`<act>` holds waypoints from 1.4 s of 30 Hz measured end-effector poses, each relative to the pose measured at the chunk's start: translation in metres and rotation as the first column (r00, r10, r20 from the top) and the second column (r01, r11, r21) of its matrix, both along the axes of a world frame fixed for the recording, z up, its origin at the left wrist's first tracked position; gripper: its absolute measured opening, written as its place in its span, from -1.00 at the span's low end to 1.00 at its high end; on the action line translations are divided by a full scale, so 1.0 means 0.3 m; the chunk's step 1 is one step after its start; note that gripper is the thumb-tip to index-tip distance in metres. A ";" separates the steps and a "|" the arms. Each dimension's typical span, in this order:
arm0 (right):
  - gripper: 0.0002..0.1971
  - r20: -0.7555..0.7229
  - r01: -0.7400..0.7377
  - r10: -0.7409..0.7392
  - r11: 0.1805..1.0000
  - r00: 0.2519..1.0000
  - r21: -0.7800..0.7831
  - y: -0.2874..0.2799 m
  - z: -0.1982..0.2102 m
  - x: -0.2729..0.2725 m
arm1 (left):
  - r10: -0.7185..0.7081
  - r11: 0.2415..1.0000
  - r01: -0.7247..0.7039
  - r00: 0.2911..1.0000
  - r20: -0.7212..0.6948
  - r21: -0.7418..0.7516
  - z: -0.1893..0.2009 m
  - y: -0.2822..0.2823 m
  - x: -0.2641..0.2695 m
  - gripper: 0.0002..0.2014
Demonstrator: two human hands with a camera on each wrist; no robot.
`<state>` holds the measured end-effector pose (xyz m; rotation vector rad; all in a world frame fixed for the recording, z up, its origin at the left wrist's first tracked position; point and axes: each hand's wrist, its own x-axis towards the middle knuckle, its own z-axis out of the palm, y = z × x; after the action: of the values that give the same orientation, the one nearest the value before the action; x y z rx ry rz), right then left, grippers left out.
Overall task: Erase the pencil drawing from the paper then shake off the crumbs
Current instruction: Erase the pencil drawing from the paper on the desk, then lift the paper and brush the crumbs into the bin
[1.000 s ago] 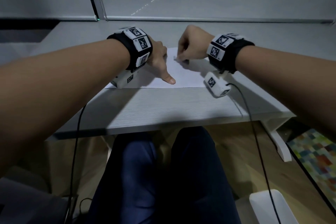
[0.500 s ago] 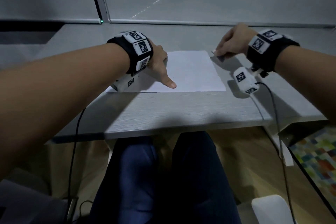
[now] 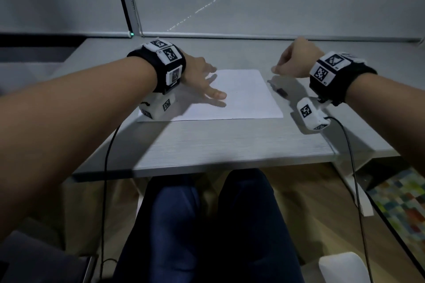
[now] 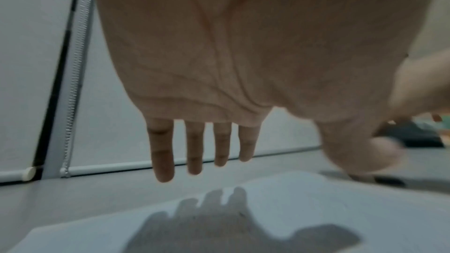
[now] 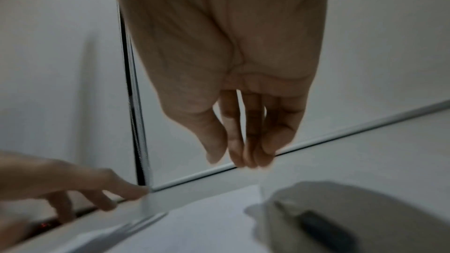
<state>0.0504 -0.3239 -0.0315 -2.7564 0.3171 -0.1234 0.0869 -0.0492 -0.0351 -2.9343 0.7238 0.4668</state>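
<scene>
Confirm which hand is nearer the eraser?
Right. The right hand hangs just above the eraser, not touching it; the left hand hovers over the paper, farther away.

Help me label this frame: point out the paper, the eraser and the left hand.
paper (image 3: 248, 99): head view, bare middle of the sheet.
eraser (image 3: 279, 90): head view, its dark end, on the desk right of the sheet.
left hand (image 3: 199, 76): head view, back of the hand.

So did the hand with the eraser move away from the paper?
Yes. The right hand was over the paper a second ago; now it is off the paper's right edge, above the table. The eraser lies below it, let go.
</scene>
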 end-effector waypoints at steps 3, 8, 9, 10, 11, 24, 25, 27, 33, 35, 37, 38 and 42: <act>-0.64 -0.081 -0.063 0.068 0.996 0.994 0.060 0.072 0.024 0.003 | 0.068 0.988 -0.057 0.995 0.069 -0.144 0.044 0.055 0.037 -0.11; -0.40 -0.292 -0.062 0.019 0.988 0.956 -0.139 0.176 -0.002 -0.026 | 0.112 0.951 -0.083 0.990 0.083 -0.298 0.010 0.165 0.056 -0.85; -0.39 -0.302 -0.064 0.008 0.982 0.953 -0.176 0.186 -0.013 -0.036 | 0.088 0.949 -0.059 0.993 0.081 -0.309 -0.010 0.175 0.045 -0.89; -0.39 -0.303 -0.074 0.009 0.977 0.953 -0.201 0.187 -0.026 -0.041 | 0.067 0.947 -0.036 0.994 0.086 -0.320 -0.026 0.180 0.036 -0.88; -0.41 -0.314 -0.082 0.015 0.976 0.949 -0.203 0.190 -0.032 -0.046 | 0.054 0.942 -0.020 0.994 0.093 -0.335 -0.041 0.181 0.027 -0.84; -0.49 -0.321 0.000 -0.041 0.992 0.946 -0.125 0.225 -0.020 -0.032 | 0.557 0.809 -0.524 0.828 0.065 -0.267 -0.071 0.256 0.015 -0.42; -0.49 -0.317 -0.009 -0.037 0.990 0.948 -0.141 0.229 -0.020 -0.033 | 0.556 0.806 -0.526 0.830 0.042 -0.273 -0.064 0.250 0.013 -0.44; -0.54 -0.284 -0.030 -0.004 0.993 0.959 -0.114 0.228 -0.024 -0.034 | 0.563 0.798 -0.543 0.826 0.005 -0.261 -0.053 0.250 0.023 -0.44; -0.61 -0.224 -0.038 0.017 0.995 0.975 -0.088 0.203 -0.061 -0.065 | 0.642 0.690 -0.655 0.751 -0.158 -0.307 -0.051 0.271 0.031 -0.53; -0.46 -0.203 -0.049 0.015 0.985 0.979 -0.168 0.221 -0.066 -0.096 | 0.638 0.697 -0.646 0.757 -0.141 -0.310 -0.050 0.266 0.025 -0.57; -0.50 -0.199 -0.009 -0.013 0.994 0.980 -0.109 0.222 -0.068 -0.096 | 0.645 0.708 -0.637 0.759 -0.089 -0.303 -0.054 0.267 0.022 -0.50; -0.58 -0.186 0.018 -0.025 0.999 0.982 -0.038 0.213 -0.074 -0.089 | 0.654 0.704 -0.643 0.753 -0.079 -0.303 -0.055 0.266 0.018 -0.48; -0.59 -0.176 0.092 -0.067 0.987 0.982 0.135 0.188 -0.076 -0.089 | 0.657 0.703 -0.644 0.751 -0.072 -0.300 -0.082 0.300 0.068 -0.43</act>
<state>0.0235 -0.2674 -0.0543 -2.6178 0.4637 0.1124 0.1072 0.0407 -0.0596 -3.4267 -0.3402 0.3490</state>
